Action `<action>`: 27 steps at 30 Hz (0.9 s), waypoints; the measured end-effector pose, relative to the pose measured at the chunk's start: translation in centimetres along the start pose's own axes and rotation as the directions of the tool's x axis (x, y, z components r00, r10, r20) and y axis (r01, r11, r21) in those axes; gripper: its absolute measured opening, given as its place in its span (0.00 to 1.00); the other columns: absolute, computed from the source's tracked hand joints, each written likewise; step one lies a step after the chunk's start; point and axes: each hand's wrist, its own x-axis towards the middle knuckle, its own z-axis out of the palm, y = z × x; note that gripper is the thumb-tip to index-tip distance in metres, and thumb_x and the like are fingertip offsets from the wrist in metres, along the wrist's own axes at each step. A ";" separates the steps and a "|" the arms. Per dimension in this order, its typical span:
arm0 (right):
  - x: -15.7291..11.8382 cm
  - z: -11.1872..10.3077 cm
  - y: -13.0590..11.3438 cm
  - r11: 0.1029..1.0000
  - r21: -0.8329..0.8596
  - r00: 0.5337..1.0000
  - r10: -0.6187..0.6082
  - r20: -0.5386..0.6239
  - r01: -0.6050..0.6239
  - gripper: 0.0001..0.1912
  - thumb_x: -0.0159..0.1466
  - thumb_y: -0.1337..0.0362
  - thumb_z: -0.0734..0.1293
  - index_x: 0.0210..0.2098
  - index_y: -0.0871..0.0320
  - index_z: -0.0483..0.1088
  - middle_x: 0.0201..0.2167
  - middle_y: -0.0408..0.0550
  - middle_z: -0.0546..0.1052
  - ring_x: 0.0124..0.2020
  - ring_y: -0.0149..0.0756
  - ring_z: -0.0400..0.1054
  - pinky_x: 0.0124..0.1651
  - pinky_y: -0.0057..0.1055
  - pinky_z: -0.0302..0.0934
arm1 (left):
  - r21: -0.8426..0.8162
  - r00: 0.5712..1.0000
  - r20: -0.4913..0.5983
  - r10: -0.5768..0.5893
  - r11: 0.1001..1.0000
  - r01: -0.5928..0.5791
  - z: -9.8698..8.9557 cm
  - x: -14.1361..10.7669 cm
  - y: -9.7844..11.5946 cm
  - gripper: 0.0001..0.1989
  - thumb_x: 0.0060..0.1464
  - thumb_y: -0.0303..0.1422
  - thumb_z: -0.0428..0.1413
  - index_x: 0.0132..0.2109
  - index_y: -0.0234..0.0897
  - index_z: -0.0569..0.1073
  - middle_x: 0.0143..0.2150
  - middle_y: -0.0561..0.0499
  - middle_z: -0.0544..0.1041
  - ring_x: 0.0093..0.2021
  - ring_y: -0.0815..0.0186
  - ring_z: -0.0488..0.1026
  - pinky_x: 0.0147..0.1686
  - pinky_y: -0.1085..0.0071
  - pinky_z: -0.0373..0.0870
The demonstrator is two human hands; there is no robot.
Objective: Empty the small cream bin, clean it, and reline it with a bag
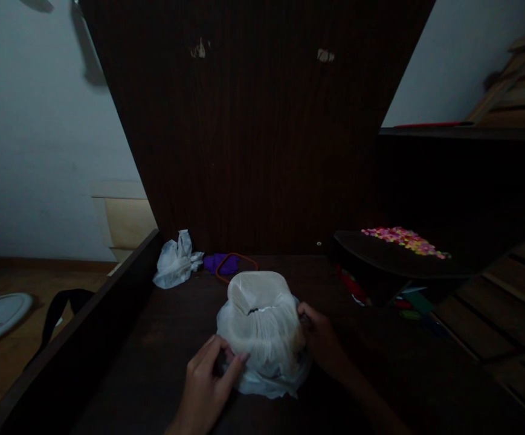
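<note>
A whitish plastic bag (271, 347) is draped over a small container whose walls are hidden under it. Its rim is rounded, and the film dips into the opening with many fine folds. Loose edges of the bag spread out around the base. My left hand (205, 383) pinches the film at the near left side, thumb and fingers closed on it. On the right side, my right hand (321, 335) has its fingers closed at the bag's edge, partly in shadow.
Behind lie a crumpled white bag (175, 263), a purple cloth (221, 264) and an orange-brown loop (219, 272). A dark board (253, 151) stands upright at the back. Colourful small pieces (405, 240) cover part of a right-hand shelf (380, 257). A raised edge (85, 326) runs along the left.
</note>
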 end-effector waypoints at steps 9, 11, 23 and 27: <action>1.7 0.7 1.2 0.996 -0.017 0.995 0.091 -0.050 -0.092 0.13 0.58 0.53 0.63 0.24 0.53 0.60 0.20 0.39 0.64 0.25 0.33 0.58 0.27 0.28 0.53 | -0.068 0.924 0.269 0.274 0.962 -0.265 -0.3 -1.1 -1.0 0.09 0.61 0.20 0.52 0.39 0.36 0.74 0.32 0.49 0.79 0.38 0.64 0.80 0.45 0.72 0.78; 2.4 0.8 1.7 0.995 -0.011 0.989 0.102 -0.107 -0.104 0.13 0.56 0.53 0.62 0.23 0.53 0.60 0.19 0.38 0.63 0.23 0.32 0.57 0.27 0.28 0.52 | -0.042 0.921 0.296 0.253 0.967 -0.252 -0.6 -1.2 -1.4 0.10 0.60 0.20 0.51 0.37 0.37 0.74 0.32 0.48 0.79 0.39 0.63 0.80 0.46 0.69 0.79; 0.8 -1.4 -0.3 0.991 0.108 0.965 -0.053 -0.255 0.083 0.21 0.69 0.49 0.59 0.26 0.54 0.65 0.24 0.42 0.66 0.26 0.35 0.62 0.30 0.30 0.58 | -0.084 0.977 0.212 0.006 0.996 0.012 -2.1 -1.3 -1.7 0.04 0.57 0.27 0.59 0.34 0.39 0.73 0.37 0.46 0.79 0.37 0.62 0.79 0.38 0.72 0.78; -1.4 -1.5 -2.3 0.955 0.102 0.960 -0.281 0.010 0.279 0.27 0.67 0.40 0.63 0.24 0.56 0.66 0.22 0.39 0.65 0.23 0.31 0.59 0.27 0.27 0.55 | -0.425 0.967 0.121 -0.225 0.868 0.255 -2.3 -0.3 -1.9 0.10 0.55 0.33 0.63 0.44 0.41 0.72 0.47 0.46 0.76 0.45 0.58 0.78 0.41 0.69 0.77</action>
